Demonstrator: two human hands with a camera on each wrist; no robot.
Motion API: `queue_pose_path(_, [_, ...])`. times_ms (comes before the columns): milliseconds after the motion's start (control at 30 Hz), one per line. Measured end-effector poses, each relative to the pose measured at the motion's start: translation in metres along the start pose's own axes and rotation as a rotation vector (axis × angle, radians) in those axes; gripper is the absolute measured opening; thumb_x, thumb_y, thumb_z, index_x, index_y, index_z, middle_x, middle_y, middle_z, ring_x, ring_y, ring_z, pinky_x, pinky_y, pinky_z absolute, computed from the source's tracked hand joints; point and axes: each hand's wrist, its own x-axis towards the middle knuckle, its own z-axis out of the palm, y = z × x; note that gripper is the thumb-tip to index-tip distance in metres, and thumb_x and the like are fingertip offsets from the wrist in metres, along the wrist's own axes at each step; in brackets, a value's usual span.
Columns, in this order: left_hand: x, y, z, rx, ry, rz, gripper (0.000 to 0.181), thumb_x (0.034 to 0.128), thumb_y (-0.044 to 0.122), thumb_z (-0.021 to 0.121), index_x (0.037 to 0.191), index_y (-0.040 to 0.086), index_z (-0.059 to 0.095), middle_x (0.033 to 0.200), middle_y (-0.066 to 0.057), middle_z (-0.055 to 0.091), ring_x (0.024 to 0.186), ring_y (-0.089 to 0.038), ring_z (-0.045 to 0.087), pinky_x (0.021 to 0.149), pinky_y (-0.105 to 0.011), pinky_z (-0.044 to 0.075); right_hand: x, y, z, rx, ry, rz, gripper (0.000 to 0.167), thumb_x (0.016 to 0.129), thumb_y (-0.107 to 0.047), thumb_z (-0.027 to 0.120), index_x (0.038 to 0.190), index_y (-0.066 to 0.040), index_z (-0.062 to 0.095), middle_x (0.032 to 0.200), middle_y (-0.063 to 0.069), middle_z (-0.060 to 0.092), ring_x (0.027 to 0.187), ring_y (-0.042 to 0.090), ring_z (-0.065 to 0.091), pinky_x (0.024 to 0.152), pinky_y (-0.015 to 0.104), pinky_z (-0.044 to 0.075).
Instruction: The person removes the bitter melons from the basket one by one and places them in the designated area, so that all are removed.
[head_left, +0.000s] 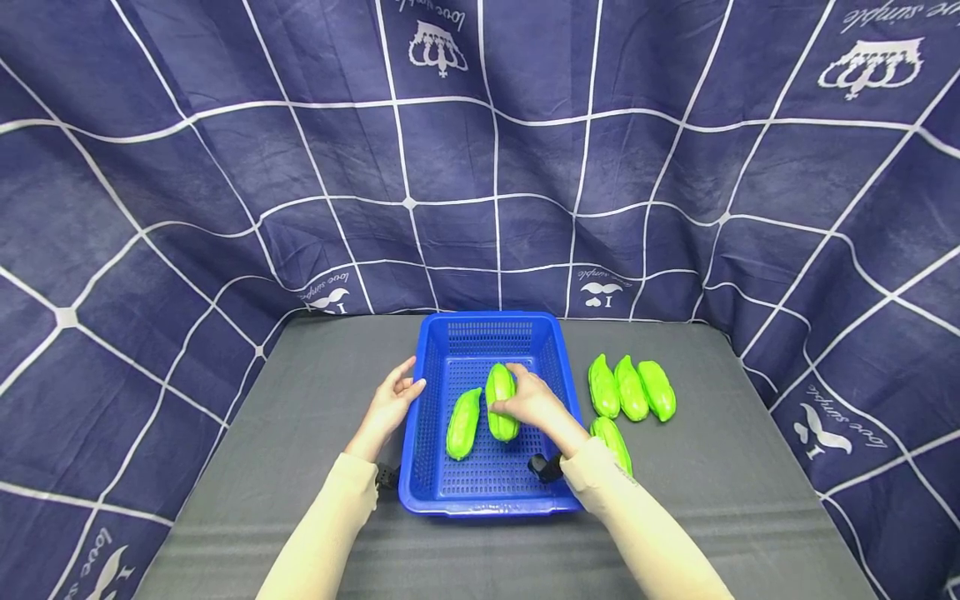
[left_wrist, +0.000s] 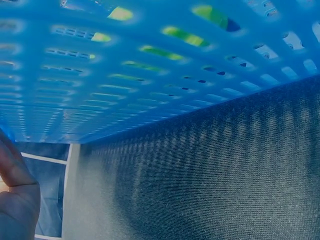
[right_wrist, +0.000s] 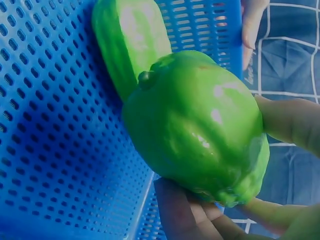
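A long, glossy, ridged green fruit (head_left: 501, 425) is held in my right hand (head_left: 534, 402) over the right part of a blue perforated basket (head_left: 487, 507). The right wrist view shows its stubby end up close, the thumb on one side and fingers curled on the other. Left of it, a second green fruit (head_left: 463, 427) lies on the basket floor. My left hand (head_left: 390, 407) is at the basket's left rim, fingers loosely bent with a gap between thumb and forefinger; contact with the rim is hard to tell. The left wrist view shows only part of that hand.
Right of the basket, three green fruits (head_left: 632, 390) lie side by side on the dark grey table (head_left: 720, 467). Another green fruit (head_left: 611, 442) lies nearer, partly behind my right forearm. A blue checked curtain (head_left: 525, 167) hangs around the table's back and sides.
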Motion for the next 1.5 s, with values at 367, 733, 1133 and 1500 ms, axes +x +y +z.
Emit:
queue_pose_path(367, [-0.001, 0.004, -0.001, -0.011, -0.002, -0.011, 0.058, 0.0989, 0.013, 0.059, 0.152, 0.007, 0.036, 0.119, -0.031, 0.062, 0.083, -0.008, 0.063, 0.072, -0.02, 0.049, -0.006, -0.001, -0.017, 0.072, 0.049, 0.002, 0.084, 0.077, -0.021, 0.08, 0.148, -0.004, 0.039, 0.128, 0.024, 0.059, 0.115, 0.037, 0.059, 0.095, 0.05, 0.049])
queue_pose_path(733, [0.002, -0.003, 0.001, 0.005, 0.001, -0.01, 0.059, 0.0986, 0.013, 0.06, 0.152, 0.006, 0.036, 0.118, -0.029, 0.063, 0.086, -0.014, 0.066, 0.072, -0.021, 0.05, -0.008, 0.009, -0.038, 0.146, 0.115, -0.047, 0.084, 0.08, -0.018, 0.077, 0.151, -0.004, 0.034, 0.133, 0.027, 0.057, 0.115, 0.039, 0.062, 0.092, 0.049, 0.052])
queue_pose_path(1133, [0.001, -0.001, 0.001, 0.014, 0.011, -0.001, 0.058, 0.0986, 0.014, 0.06, 0.151, 0.008, 0.037, 0.116, -0.027, 0.064, 0.084, -0.01, 0.065, 0.073, -0.02, 0.05, -0.013, 0.026, -0.056, 0.2, 0.162, -0.028, 0.082, 0.083, -0.014, 0.074, 0.152, -0.003, 0.031, 0.134, 0.03, 0.053, 0.11, 0.043, 0.063, 0.089, 0.047, 0.054])
queue_pose_path(1500, [-0.001, 0.002, 0.0, 0.005, 0.0, -0.009, 0.058, 0.0994, 0.014, 0.059, 0.152, 0.007, 0.035, 0.12, -0.03, 0.062, 0.087, -0.014, 0.066, 0.072, -0.021, 0.05, -0.021, 0.04, -0.079, 0.248, 0.236, -0.053, 0.081, 0.085, -0.013, 0.073, 0.152, -0.001, 0.029, 0.134, 0.03, 0.054, 0.113, 0.042, 0.062, 0.091, 0.047, 0.052])
